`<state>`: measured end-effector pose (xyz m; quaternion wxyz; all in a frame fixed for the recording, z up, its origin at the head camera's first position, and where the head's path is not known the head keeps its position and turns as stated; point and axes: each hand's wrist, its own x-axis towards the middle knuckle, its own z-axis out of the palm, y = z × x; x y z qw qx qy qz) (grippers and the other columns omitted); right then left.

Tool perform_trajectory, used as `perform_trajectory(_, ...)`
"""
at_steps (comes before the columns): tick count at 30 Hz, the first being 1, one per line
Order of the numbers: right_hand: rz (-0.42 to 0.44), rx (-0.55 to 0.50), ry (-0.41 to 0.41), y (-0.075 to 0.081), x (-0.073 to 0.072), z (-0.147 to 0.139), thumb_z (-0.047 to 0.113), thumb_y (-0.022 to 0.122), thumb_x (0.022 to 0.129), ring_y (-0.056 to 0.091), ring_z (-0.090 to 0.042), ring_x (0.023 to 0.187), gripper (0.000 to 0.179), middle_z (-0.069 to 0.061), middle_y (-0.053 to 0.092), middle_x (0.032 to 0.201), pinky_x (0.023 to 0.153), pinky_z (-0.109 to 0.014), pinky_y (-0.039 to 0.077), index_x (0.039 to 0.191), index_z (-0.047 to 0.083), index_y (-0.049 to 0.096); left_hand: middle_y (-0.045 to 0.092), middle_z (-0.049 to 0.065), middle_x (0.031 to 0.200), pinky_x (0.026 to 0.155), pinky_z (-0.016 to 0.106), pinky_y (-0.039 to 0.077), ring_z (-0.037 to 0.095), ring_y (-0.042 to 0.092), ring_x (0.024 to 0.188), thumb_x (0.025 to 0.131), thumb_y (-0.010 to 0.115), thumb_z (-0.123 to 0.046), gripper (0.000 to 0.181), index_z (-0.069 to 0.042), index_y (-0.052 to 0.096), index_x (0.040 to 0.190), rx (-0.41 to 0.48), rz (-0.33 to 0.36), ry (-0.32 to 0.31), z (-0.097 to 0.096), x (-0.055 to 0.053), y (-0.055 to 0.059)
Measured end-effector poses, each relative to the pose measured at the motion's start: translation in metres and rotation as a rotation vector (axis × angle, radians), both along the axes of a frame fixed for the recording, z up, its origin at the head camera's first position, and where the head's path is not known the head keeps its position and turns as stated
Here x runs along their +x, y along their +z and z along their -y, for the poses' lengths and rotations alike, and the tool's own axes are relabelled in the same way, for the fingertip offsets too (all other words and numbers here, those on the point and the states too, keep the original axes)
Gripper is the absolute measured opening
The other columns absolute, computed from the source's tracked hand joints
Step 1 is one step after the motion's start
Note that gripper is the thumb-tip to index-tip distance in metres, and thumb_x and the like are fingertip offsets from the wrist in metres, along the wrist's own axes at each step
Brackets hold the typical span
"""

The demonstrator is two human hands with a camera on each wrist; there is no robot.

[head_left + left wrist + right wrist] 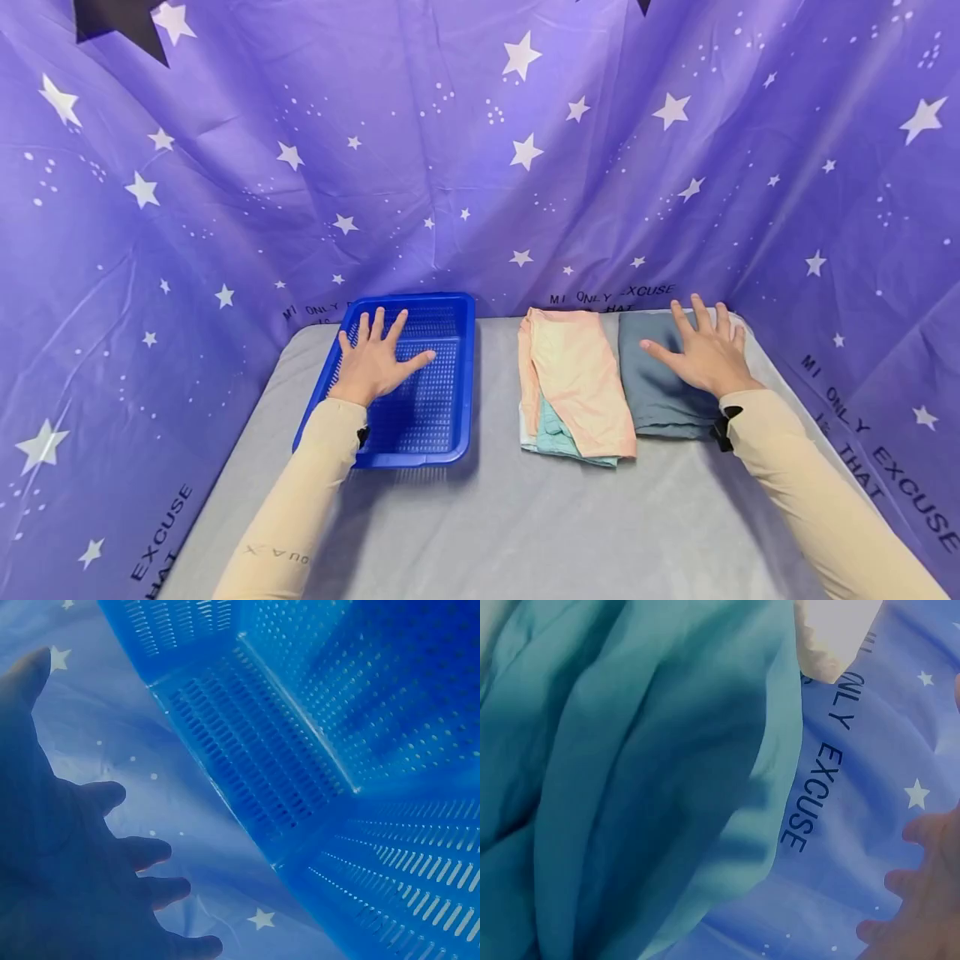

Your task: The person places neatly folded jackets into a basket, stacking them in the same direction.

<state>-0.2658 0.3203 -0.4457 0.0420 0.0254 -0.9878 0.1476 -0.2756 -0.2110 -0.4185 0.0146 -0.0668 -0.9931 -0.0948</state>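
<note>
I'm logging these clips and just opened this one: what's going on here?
A person holds both hands spread, gripping nothing: the left hand above a blue basket, the right hand above a folded grey-blue cloth. Between basket and grey-blue cloth, a peach cloth lies partly over a teal cloth. All of these cloths lie outside the basket.

Head view downward, left wrist close, basket (467, 375) shared

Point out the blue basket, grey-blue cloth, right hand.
Blue basket (423, 408), head view, bare perforated floor.
Grey-blue cloth (662, 396), head view, upper face.
Right hand (707, 357), head view, back of hand.
</note>
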Motion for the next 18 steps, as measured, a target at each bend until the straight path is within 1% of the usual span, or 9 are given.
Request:
perform_trajectory(3,-0.01,-0.006,0.001,0.001,0.001,0.002,0.08,0.043,0.092,-0.011,-0.061,0.15,0.105,-0.028,-0.003,0.169,0.109,-0.084,-0.005,0.166,0.013,0.009,0.004,0.019,0.172,0.118,0.078,0.001,0.047,0.0,0.158,0.086,0.04,-0.089,0.104,-0.029,0.013,0.166,0.011,-0.003,-0.005,-0.003,0.001,0.002)
perform_trajectory(6,-0.019,-0.009,0.006,0.0,0.003,0.007,0.079,0.043,0.093,-0.008,-0.062,0.15,0.103,-0.027,-0.001,0.17,0.109,-0.084,-0.003,0.166,0.014,0.009,0.003,0.019,0.172,0.118,0.078,0.001,0.047,-0.001,0.158,0.088,0.043,-0.084,0.101,-0.028,0.012,0.166,0.032,0.011,-0.024,-0.008,0.004,0.006)
perform_trajectory(7,-0.019,-0.015,0.009,0.0,0.004,0.009,0.079,0.043,0.093,-0.007,-0.063,0.15,0.103,-0.027,-0.001,0.17,0.109,-0.085,-0.002,0.166,0.014,0.009,0.004,0.02,0.172,0.118,0.078,0.0,0.048,-0.001,0.158,0.09,0.046,-0.082,0.1,-0.027,0.012,0.166,0.041,0.02,-0.035,-0.01,0.006,0.009)
perform_trajectory(9,-0.018,-0.027,0.015,-0.001,0.006,0.013,0.076,0.045,0.094,-0.003,-0.063,0.15,0.101,-0.027,0.0,0.17,0.109,-0.084,0.0,0.166,0.013,0.01,0.011,0.021,0.171,0.119,0.076,0.001,0.048,0.004,0.157,0.093,0.05,-0.075,0.096,-0.024,0.015,0.166,0.057,0.04,-0.063,-0.017,0.012,0.016)
perform_trajectory(10,-0.019,-0.041,0.023,-0.001,0.008,0.016,0.074,0.046,0.095,-0.002,-0.063,0.15,0.1,-0.028,0.001,0.169,0.11,-0.084,0.001,0.165,0.011,0.012,0.017,0.022,0.17,0.119,0.076,0.003,0.048,0.007,0.157,0.094,0.053,-0.071,0.093,-0.023,0.019,0.165,0.061,0.046,-0.078,-0.021,0.016,0.02)
perform_trajectory(12,-0.019,-0.073,0.04,-0.002,0.01,0.022,0.068,0.051,0.097,0.003,-0.062,0.149,0.097,-0.03,0.006,0.168,0.111,-0.082,0.004,0.164,0.007,0.016,0.03,0.021,0.166,0.12,0.074,0.008,0.046,0.018,0.156,0.096,0.056,-0.065,0.086,-0.019,0.029,0.163,0.07,0.039,-0.111,-0.03,0.024,0.028)
perform_trajectory(14,-0.018,-0.116,0.061,-0.004,0.013,0.028,0.058,0.057,0.099,0.009,-0.061,0.148,0.091,-0.032,0.012,0.166,0.112,-0.08,0.009,0.162,0.003,0.022,0.046,0.018,0.159,0.12,0.071,0.019,0.043,0.034,0.151,0.096,0.06,-0.059,0.077,-0.016,0.041,0.158,0.1,-0.004,-0.142,-0.043,0.031,0.034)
perform_trajectory(16,-0.015,-0.164,0.08,-0.005,0.015,0.035,0.049,0.061,0.1,0.017,-0.059,0.146,0.085,-0.034,0.021,0.162,0.112,-0.077,0.014,0.16,0.0,0.027,0.056,0.014,0.15,0.117,0.066,0.03,0.04,0.047,0.143,0.097,0.063,-0.053,0.068,-0.014,0.05,0.151,0.162,-0.061,-0.167,-0.058,0.038,0.037)
perform_trajectory(18,-0.005,-0.207,0.09,-0.006,0.017,0.042,0.042,0.063,0.1,0.024,-0.058,0.144,0.079,-0.034,0.028,0.159,0.112,-0.074,0.019,0.158,-0.002,0.031,0.064,0.012,0.142,0.111,0.06,0.041,0.036,0.058,0.132,0.097,0.065,-0.047,0.059,-0.014,0.057,0.145,0.264,-0.113,-0.187,-0.074,0.045,0.038)
